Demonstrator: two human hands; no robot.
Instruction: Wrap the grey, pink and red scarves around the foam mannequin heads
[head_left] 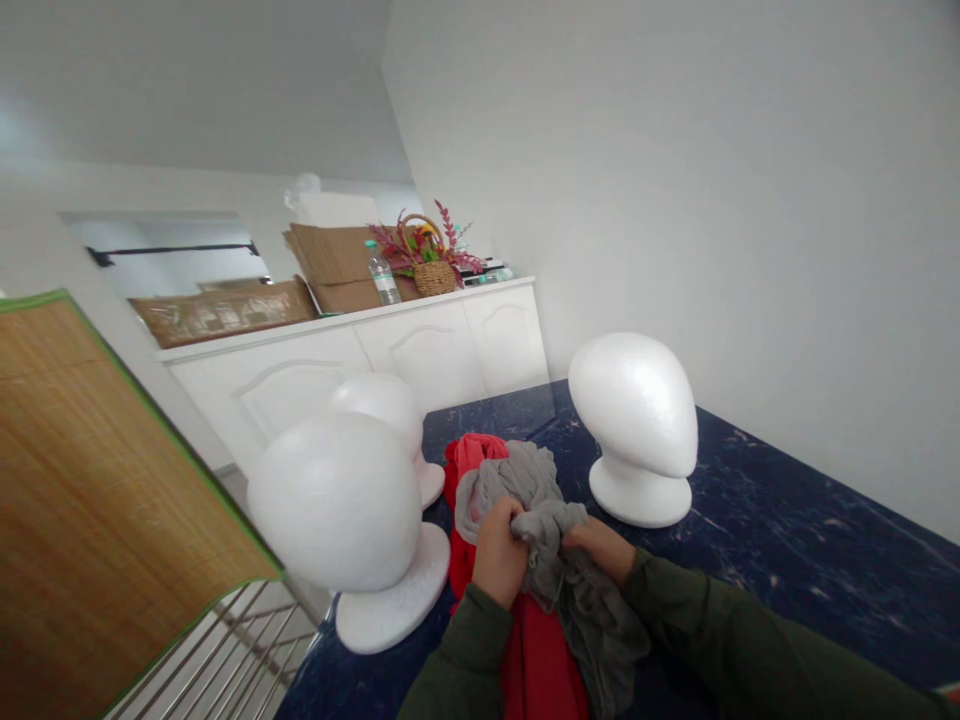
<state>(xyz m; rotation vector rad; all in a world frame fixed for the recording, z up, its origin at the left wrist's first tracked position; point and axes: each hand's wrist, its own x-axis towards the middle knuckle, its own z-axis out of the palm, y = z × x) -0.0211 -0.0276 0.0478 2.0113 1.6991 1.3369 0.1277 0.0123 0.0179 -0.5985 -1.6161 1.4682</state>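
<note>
Left hand [501, 556] and right hand [603, 549] each grip a bunched bit of the gray scarf [551, 530]. It lies over red cloth [541, 665] on the dark blue table [787, 530], between the white foam heads [634, 405]. Its long way runs from far to near, the near end leaning right. The plastic bottle [382, 270] has a label [386, 283] too small to read.

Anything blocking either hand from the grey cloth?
Nothing visible. The left hand and right hand both grip the grey cloth directly. Red cloth lies under part of it, and the white foam heads stand off to the sides, not between hands and cloth.
</note>
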